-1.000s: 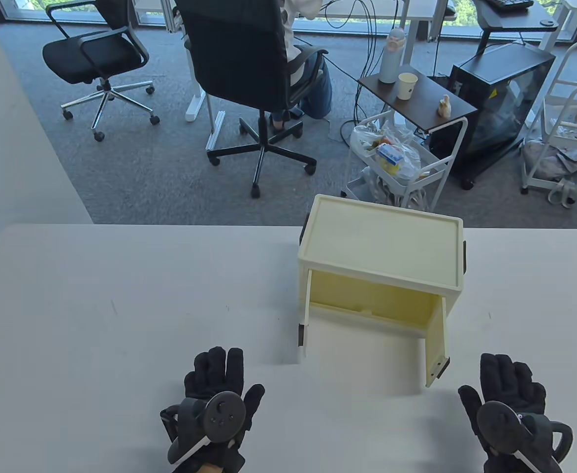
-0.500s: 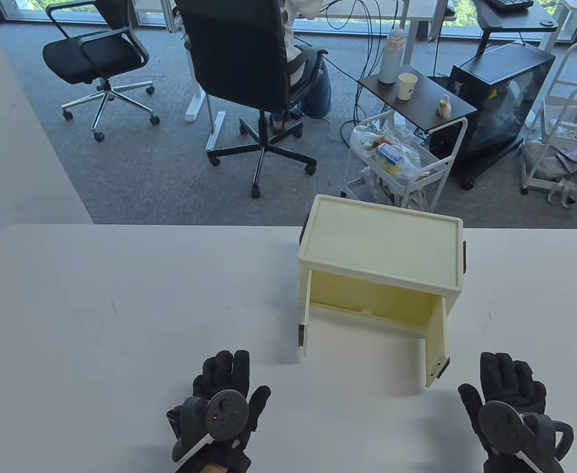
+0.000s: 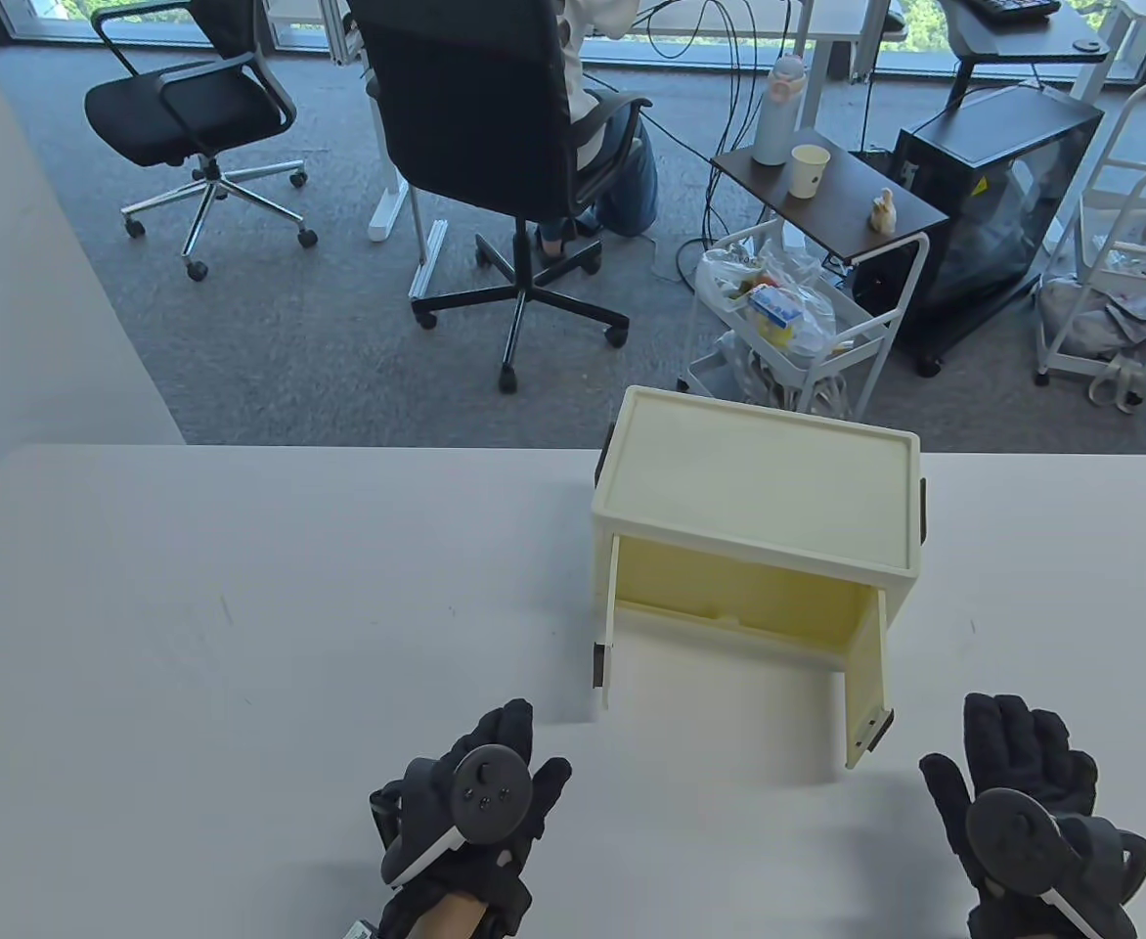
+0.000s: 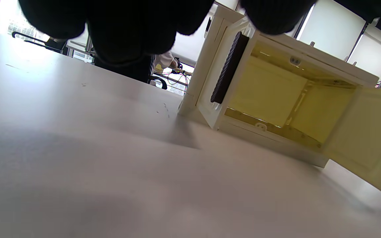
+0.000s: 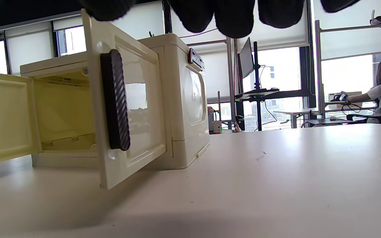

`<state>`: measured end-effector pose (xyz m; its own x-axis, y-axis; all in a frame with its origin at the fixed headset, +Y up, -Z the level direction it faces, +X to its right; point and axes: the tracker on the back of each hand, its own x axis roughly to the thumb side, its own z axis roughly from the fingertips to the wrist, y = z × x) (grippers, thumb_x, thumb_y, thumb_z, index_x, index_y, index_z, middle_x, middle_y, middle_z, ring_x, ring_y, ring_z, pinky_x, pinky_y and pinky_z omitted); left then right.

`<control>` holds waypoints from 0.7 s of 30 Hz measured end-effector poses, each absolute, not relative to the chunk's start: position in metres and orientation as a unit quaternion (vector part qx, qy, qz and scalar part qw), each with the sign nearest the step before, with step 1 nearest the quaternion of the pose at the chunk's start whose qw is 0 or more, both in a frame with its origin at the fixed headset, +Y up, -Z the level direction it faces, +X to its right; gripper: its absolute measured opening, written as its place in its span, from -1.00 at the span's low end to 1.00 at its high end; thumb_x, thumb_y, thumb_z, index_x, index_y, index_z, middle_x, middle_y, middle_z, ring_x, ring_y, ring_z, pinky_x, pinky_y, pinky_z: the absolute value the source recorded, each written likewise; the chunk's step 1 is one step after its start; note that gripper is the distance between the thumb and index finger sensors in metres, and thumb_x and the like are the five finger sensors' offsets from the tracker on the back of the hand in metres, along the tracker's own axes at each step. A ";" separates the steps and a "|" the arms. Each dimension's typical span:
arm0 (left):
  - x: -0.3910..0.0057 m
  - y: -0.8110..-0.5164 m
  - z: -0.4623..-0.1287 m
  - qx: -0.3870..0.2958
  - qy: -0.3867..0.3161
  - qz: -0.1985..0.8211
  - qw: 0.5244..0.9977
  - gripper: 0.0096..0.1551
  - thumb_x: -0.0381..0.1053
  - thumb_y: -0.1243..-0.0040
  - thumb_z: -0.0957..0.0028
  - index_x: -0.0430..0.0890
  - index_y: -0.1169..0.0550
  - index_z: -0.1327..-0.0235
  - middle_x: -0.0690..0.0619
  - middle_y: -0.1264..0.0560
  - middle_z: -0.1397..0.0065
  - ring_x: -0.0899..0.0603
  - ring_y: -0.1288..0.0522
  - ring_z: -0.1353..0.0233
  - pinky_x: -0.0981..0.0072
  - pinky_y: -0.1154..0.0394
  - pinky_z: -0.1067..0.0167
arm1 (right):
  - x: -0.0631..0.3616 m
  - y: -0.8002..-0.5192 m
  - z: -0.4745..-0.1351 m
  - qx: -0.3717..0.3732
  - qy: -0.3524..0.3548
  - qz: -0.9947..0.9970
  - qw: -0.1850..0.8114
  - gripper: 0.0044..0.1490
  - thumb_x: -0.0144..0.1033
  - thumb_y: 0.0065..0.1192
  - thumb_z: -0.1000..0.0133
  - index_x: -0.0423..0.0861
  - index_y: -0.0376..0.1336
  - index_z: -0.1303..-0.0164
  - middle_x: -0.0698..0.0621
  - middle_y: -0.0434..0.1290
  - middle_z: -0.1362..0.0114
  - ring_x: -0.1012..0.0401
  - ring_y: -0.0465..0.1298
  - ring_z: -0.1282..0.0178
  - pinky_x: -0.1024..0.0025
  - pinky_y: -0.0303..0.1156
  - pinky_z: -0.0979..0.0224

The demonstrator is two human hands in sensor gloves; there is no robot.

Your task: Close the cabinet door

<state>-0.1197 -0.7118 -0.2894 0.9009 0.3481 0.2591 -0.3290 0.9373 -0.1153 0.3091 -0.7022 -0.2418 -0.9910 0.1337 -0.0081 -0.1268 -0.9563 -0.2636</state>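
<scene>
White table [image 3: 241, 587] in an office with swivel chairs [image 3: 495, 147], cream cabinet [image 3: 759, 489] at 1 o'clock, both doors [image 3: 866, 675] open, left hand [image 3: 465, 812] now nearer its left door [image 3: 607, 626], right hand [image 3: 1033, 812] barely moved, both hands flat with fingers spread, holding nothing.

Grey carpet [image 3: 338, 323]; black office chairs [image 3: 495, 147]; bright windows [image 5: 342, 76]

No readable text, labels, brands or numbers in any view. The cabinet [image 3: 764, 489] shows plain cream surfaces, no markings. The packet in the cart [image 3: 773, 311] far behind the worktop has blue print, too small to read. The paper cup [image 3: 809, 170] has a mark, illegible.
</scene>
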 end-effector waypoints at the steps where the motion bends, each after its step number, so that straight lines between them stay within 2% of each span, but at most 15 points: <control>1: -0.118 -0.710 -0.294 -0.035 -0.135 0.173 0.975 -0.17 0.19 -0.02 -0.28 -0.35 -0.26 -0.60 -0.42 -0.32 -0.53 -0.47 -0.49 -0.41 -0.43 -0.37 -0.27 | 0.309 -0.701 -0.241 -0.011 -0.136 0.988 0.070 -0.07 0.07 -0.09 -0.28 -0.31 -0.04 -0.67 -0.40 0.03 -0.69 -0.43 0.05 -0.61 -0.56 0.01 -0.47; 12: -0.101 -0.708 -0.350 -0.045 -0.111 0.182 0.976 -0.29 0.07 -0.11 -0.26 -0.29 -0.34 -0.55 -0.34 -0.40 -0.48 -0.41 -0.57 -0.36 -0.38 -0.43 -0.25 | 0.312 -0.696 -0.235 -0.007 -0.153 0.983 0.102 -0.07 0.07 -0.09 -0.28 -0.32 -0.03 -0.67 -0.40 0.04 -0.69 -0.43 0.05 -0.61 -0.56 0.02 -0.47; 21: -0.087 -0.709 -0.368 -0.047 -0.123 0.163 0.978 -0.35 0.04 -0.16 -0.25 -0.23 -0.39 -0.52 -0.32 -0.43 -0.47 -0.39 -0.58 -0.35 -0.37 -0.43 -0.25 | 0.314 -0.695 -0.238 -0.004 -0.152 0.982 0.112 -0.07 0.07 -0.09 -0.28 -0.32 -0.02 -0.67 -0.40 0.05 -0.69 -0.44 0.05 -0.60 -0.57 0.02 -0.47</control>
<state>-0.0867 -0.7088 -0.3677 0.9166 0.3307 0.2248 -0.3077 0.9424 -0.1314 0.3139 -0.6950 -0.2377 -0.9749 0.2212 0.0258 -0.2187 -0.9288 -0.2992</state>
